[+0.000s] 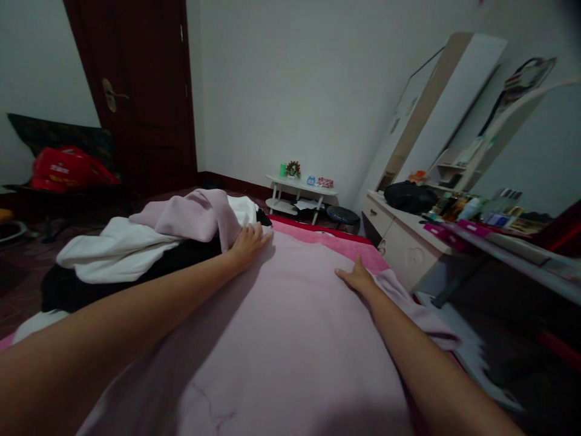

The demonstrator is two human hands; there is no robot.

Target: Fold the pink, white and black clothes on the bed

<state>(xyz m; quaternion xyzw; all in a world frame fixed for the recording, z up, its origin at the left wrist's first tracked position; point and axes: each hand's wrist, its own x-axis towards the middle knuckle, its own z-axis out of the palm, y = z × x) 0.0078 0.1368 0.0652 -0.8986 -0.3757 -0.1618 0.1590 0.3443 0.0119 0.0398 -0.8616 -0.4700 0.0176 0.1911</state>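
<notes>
A pale pink garment (290, 315) lies spread flat across the bed in front of me. My left hand (249, 240) rests palm down on its far left part, fingers stretched out, right beside a heap of clothes (149, 242) in pink, white and black. My right hand (358, 278) lies flat on the garment's far right side, fingers open, next to a folded-over sleeve (408, 303). Neither hand holds anything.
A red and pink bed cover (336, 239) shows past the garment. A white dresser (408, 242) with a black bag and bottles stands to the right, a small white table (299, 194) at the far wall, a dark door (140, 91) at the left.
</notes>
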